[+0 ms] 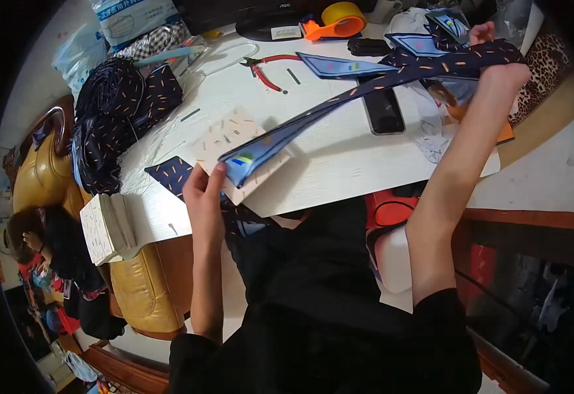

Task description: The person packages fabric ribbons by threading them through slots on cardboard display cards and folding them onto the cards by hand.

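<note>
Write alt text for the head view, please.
Two hands stretch a navy patterned scarf over a white table: the left hand pins its pointed end on a speckled card, and the right hand holds it raised. A phone, red pliers and an orange tape dispenser lie beyond.

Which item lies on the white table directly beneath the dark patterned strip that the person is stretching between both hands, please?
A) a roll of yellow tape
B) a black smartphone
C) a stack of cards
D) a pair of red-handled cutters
B: the black smartphone lies flat on the white table just under the dark patterned strip, which the left hand and right hand hold taut.
</note>
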Demonstrator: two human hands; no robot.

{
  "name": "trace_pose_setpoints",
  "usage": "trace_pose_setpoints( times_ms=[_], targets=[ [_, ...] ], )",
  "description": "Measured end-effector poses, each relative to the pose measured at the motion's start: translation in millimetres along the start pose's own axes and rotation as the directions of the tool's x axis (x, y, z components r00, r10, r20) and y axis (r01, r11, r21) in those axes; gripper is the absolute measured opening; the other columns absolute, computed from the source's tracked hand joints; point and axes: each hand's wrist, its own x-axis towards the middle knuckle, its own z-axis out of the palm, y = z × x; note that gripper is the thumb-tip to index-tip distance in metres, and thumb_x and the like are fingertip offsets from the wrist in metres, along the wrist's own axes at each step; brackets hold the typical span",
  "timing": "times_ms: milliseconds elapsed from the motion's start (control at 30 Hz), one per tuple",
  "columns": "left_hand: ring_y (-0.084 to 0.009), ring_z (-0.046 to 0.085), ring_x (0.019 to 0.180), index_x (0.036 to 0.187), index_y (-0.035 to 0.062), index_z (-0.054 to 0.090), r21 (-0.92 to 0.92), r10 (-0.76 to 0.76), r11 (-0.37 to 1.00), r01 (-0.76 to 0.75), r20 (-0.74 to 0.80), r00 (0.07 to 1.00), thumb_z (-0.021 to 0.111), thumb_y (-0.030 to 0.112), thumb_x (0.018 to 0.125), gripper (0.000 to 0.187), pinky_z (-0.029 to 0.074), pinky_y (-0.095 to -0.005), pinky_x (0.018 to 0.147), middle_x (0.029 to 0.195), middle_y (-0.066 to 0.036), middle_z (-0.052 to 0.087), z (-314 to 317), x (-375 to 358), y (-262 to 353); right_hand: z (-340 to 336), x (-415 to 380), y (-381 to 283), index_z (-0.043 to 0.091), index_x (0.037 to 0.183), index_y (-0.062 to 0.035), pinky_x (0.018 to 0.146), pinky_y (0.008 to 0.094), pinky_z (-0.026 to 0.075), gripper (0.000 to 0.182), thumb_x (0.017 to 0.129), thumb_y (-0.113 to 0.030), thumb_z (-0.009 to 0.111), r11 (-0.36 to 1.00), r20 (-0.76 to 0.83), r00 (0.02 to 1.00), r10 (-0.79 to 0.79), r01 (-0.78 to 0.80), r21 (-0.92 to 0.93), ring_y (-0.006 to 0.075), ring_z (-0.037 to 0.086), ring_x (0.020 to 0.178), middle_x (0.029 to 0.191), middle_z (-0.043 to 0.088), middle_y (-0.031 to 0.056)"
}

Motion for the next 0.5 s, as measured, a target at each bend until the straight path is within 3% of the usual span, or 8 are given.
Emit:
trace_pose_setpoints(
  times_ms=[100, 133, 167, 267, 333, 433, 467, 500],
  targets=[
    [-0.0073, 0.058, 0.085, 0.118, -0.0020, 0.067, 0.032, 0.060, 0.998, -0.056, -0.155, 0.986, 0.064, 0.020, 0.099, 0.029, 0.045, -0.0242, 0.077, 0.097, -0.001, 0.067, -17.2, 14.0, -13.8, 8.4, 6.3, -7.7, 0.038, 0.119, 0.0096, 0.078, 0.0525, 0.048, 0.060, 0.099, -0.045, 0.023, 0.996, -0.096, 0.992, -0.085, 0.084, -0.014, 0.0374, 0.055, 0.094, 0.106, 0.052, 0.0298],
    [-0.0060, 0.058, 0.079, 0.117, -0.0007, 0.067, -0.026, 0.095, 0.994, -0.102, -0.200, 0.975, 0.064, 0.021, 0.099, 0.028, 0.046, -0.0224, 0.065, 0.092, 0.000, 0.066, -20.2, 19.1, -18.4, 9.9, 8.6, -10.2, 0.038, 0.120, 0.0104, 0.077, 0.0522, 0.048, 0.063, 0.099, -0.047, 0.023, 0.993, -0.129, 0.985, -0.115, 0.115, -0.007, 0.0374, 0.056, 0.093, 0.105, 0.053, 0.0297],
    [-0.0059, 0.057, 0.071, 0.114, 0.0011, 0.067, -0.064, 0.056, 0.995, -0.073, -0.230, 0.972, 0.065, 0.021, 0.099, 0.025, 0.045, -0.0223, 0.052, 0.089, 0.000, 0.064, -27.1, 22.8, -19.3, 7.0, 17.2, -18.3, 0.039, 0.119, 0.0071, 0.073, 0.0507, 0.047, 0.061, 0.098, -0.048, 0.022, 0.996, -0.162, 0.983, -0.086, 0.084, -0.021, 0.0361, 0.056, 0.088, 0.100, 0.053, 0.0274],
    [-0.0076, 0.059, 0.066, 0.116, 0.0015, 0.064, -0.103, 0.089, 0.986, -0.128, -0.317, 0.944, 0.061, 0.019, 0.100, 0.023, 0.047, -0.0234, 0.044, 0.087, -0.002, 0.063, -32.8, 29.4, -10.2, -11.3, 54.9, -54.5, 0.044, 0.113, -0.0008, 0.063, 0.0455, 0.043, 0.056, 0.097, -0.049, 0.021, 0.998, -0.252, 0.968, -0.007, -0.007, -0.054, 0.0319, 0.057, 0.076, 0.089, 0.054, 0.0193],
    [-0.0079, 0.059, 0.067, 0.114, 0.0013, 0.064, -0.138, 0.107, 0.976, -0.167, -0.364, 0.925, 0.061, 0.018, 0.100, 0.022, 0.048, -0.0238, 0.047, 0.088, -0.002, 0.063, -40.0, 34.3, -12.0, -48.3, 120.5, -97.9, 0.050, 0.107, -0.0029, 0.063, 0.0419, 0.041, 0.056, 0.096, -0.050, 0.021, 0.994, -0.270, 0.962, 0.039, -0.065, -0.090, 0.0289, 0.056, 0.075, 0.087, 0.055, 0.0151],
    [-0.0077, 0.059, 0.069, 0.113, 0.0014, 0.064, -0.127, 0.101, 0.978, -0.163, -0.395, 0.913, 0.062, 0.019, 0.100, 0.022, 0.048, -0.0240, 0.049, 0.090, -0.002, 0.064, -40.1, 33.9, -8.5, -51.9, 95.6, -91.4, 0.057, 0.102, -0.0043, 0.073, 0.0430, 0.046, 0.038, 0.097, -0.032, 0.032, 0.948, -0.141, 0.972, -0.190, 0.144, -0.285, 0.0290, 0.060, 0.083, 0.098, 0.062, 0.0145],
    [-0.0076, 0.059, 0.070, 0.113, 0.0014, 0.064, -0.119, 0.096, 0.981, -0.155, -0.397, 0.913, 0.062, 0.019, 0.100, 0.022, 0.048, -0.0240, 0.050, 0.090, -0.002, 0.064, -41.4, 34.2, -7.4, -20.0, 50.2, -58.6, 0.057, 0.104, -0.0043, 0.076, 0.0436, 0.047, 0.032, 0.095, -0.026, 0.035, 0.895, -0.120, 0.945, -0.306, 0.242, -0.374, 0.0296, 0.060, 0.085, 0.100, 0.062, 0.0144],
    [-0.0086, 0.060, 0.077, 0.110, 0.0001, 0.065, -0.188, 0.058, 0.974, -0.128, -0.342, 0.938, 0.064, 0.021, 0.099, 0.024, 0.050, -0.0249, 0.062, 0.093, -0.003, 0.065, -43.5, 39.2, -16.8, -13.1, 41.4, -43.5, 0.061, 0.103, -0.0052, 0.079, 0.0413, 0.049, 0.027, 0.095, -0.022, 0.042, 0.835, -0.069, 0.953, -0.296, 0.223, -0.503, 0.0282, 0.062, 0.084, 0.098, 0.064, 0.0121]
  ],
)
